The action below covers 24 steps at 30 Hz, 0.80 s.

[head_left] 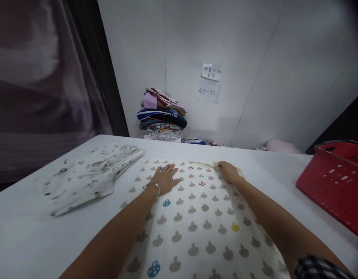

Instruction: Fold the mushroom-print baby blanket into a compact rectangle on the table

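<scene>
A white cloth [192, 217] printed with grey and coloured mushroom shapes lies spread over the table, its near part running down toward me. My left hand [166, 179], with a bracelet at the wrist, rests flat on its upper left area, fingers spread. At the cloth's far right corner, my right hand [228, 172] has its fingers closed on the edge, which is slightly lifted and folded there. To the left lies another white printed cloth [83, 176], loosely folded, with a striped part on its right side.
The white table [22, 217] reaches back toward a pale wall. Stacked folded clothes [163, 114] stand behind its far edge. A red plastic basket [336, 182] sits at the right. Paper notes [210, 73] hang on the wall, and a curtain [45, 85] covers the left side.
</scene>
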Tool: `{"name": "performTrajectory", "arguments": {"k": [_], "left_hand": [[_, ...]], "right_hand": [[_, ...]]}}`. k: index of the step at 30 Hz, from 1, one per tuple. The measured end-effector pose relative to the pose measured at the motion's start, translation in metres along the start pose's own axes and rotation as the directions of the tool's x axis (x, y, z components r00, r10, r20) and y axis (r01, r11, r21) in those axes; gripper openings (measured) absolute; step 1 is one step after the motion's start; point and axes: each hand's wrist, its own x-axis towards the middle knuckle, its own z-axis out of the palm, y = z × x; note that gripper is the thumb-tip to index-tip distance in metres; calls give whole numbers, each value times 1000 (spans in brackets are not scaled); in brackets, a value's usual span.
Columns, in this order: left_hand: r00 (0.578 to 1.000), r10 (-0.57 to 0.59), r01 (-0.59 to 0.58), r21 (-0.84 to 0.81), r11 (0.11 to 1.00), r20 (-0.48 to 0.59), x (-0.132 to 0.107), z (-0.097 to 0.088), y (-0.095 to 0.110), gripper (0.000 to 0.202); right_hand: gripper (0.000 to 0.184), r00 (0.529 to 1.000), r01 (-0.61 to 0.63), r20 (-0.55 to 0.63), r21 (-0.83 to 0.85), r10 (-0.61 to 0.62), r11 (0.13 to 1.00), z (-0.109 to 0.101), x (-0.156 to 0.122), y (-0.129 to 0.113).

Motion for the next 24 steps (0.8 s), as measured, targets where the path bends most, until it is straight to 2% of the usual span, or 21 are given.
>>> {"name": "performTrajectory", "arguments": {"k": [8,18,24], "left_hand": [[1000,3,-3,-6,1000,-3,0,0,0,66],[1000,0,0,-28,1000,17,-1,-4,2,66],[1000,-1,1,-9,1000,9,0,0,0,66]], "right_hand": [[21,999,29,25,-152,-26,988,3,20,-3],[24,997,49,58,-153,-41,987,-2,19,2],[21,992,123,-10,-193,-128,973,-8,16,-1]]}}
